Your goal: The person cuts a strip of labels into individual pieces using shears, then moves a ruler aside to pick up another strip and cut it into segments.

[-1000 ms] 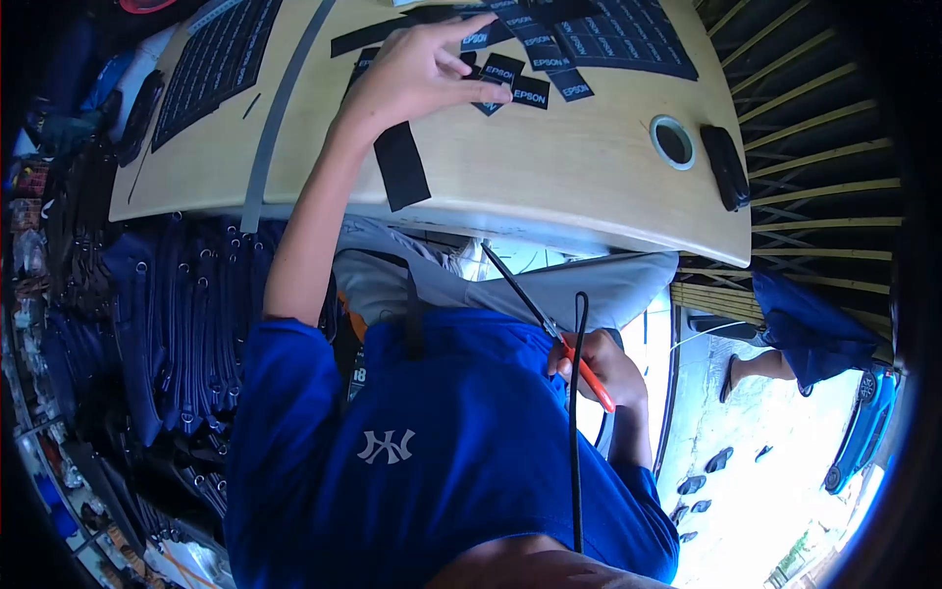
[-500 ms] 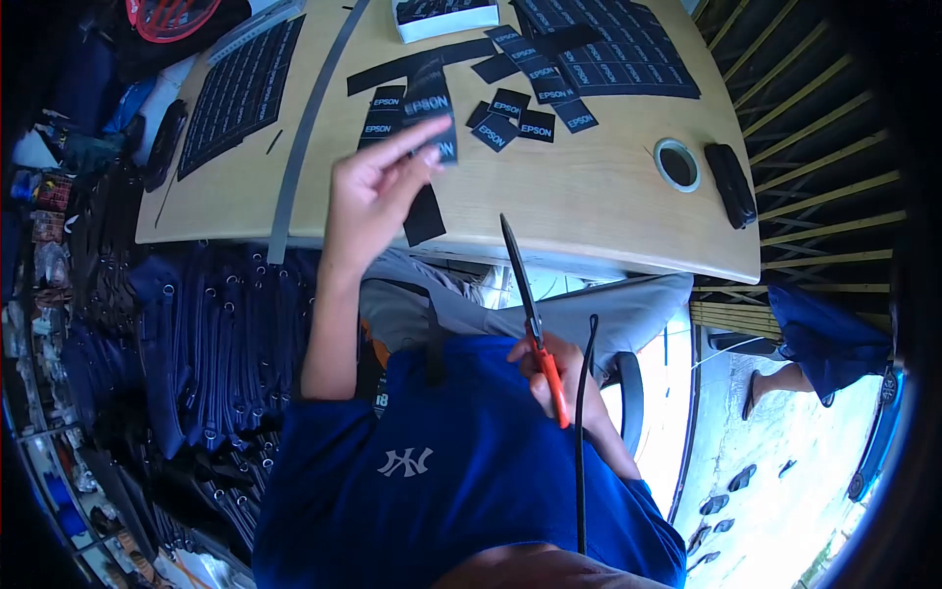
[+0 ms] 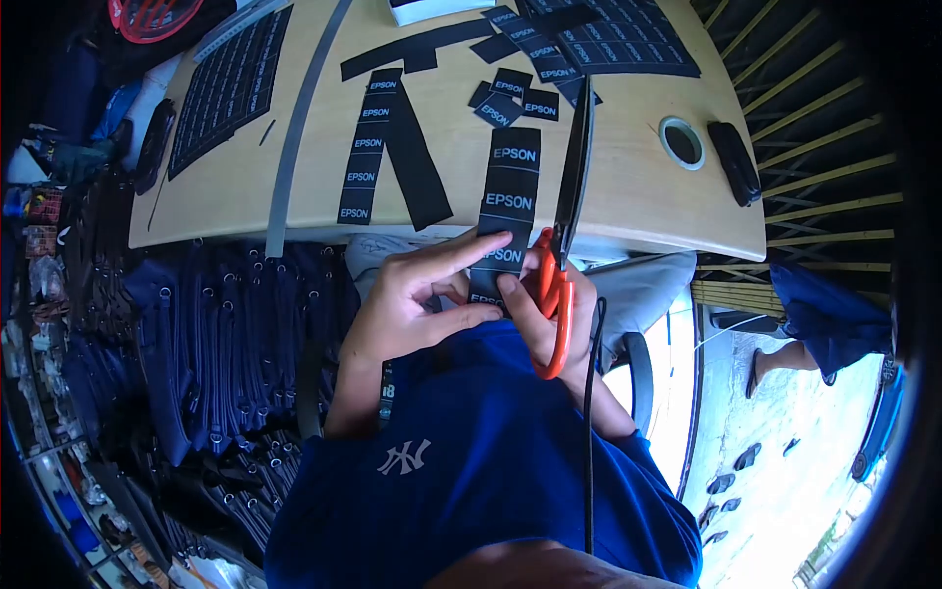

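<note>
A black strip of EPSON labels [image 3: 511, 177] stands upright between my two hands, in front of the table edge. My left hand [image 3: 417, 294] pinches its lower left side between fingers and thumb. My right hand [image 3: 554, 314] has its thumb on the strip's lower right side and also holds orange-handled scissors [image 3: 572, 187], blades pointing up the table. Another EPSON strip [image 3: 362, 144] lies on the table at the left, beside a plain black strip [image 3: 415, 167]. Cut EPSON labels [image 3: 499, 110] lie in a small pile beyond the held strip.
On the table [image 3: 628, 177] are a tape roll [image 3: 681, 142], a black case [image 3: 733, 163], label sheets [image 3: 628, 39] at the back right, another sheet [image 3: 231, 93] at the left and a grey band [image 3: 307, 118]. Blue straps hang at the left. Another person's leg [image 3: 782, 359] shows far right.
My left hand has moved down and right with the strip. My right hand has risen with the scissors and now touches the strip too.
</note>
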Tool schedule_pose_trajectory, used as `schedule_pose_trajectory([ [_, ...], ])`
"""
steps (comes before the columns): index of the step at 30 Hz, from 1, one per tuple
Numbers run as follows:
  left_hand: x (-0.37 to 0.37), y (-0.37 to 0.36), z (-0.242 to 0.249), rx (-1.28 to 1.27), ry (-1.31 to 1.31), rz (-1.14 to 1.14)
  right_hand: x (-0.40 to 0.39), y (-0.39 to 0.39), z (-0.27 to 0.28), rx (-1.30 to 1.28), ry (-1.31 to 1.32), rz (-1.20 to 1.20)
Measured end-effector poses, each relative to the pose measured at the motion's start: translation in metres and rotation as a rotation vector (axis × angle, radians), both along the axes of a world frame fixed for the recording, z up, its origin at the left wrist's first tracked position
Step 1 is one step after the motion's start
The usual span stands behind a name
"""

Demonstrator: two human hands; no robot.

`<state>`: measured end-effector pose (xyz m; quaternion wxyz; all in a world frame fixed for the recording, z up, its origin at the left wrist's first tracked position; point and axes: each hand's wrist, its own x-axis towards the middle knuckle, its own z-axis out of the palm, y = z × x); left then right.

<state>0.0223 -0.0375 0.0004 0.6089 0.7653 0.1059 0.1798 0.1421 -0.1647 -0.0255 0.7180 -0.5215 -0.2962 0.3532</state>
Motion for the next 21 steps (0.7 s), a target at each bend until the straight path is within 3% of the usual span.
schedule_pose_trajectory([
  [5,0.002,0.000,-0.011,0.115,-0.088,0.099,0.001,-0.005,-0.007,-0.104,-0.144,0.070],
  [14,-0.006,0.004,-0.008,-0.057,0.041,0.047,0.021,-0.024,-0.010,-0.070,-0.128,0.244],
  [17,-0.009,0.014,0.001,-0.027,0.059,0.060,0.030,-0.040,-0.022,-0.221,-0.308,0.375],
  [21,-0.014,0.031,0.007,-0.014,0.076,0.058,0.030,-0.067,-0.025,-0.427,-0.284,0.509],
])
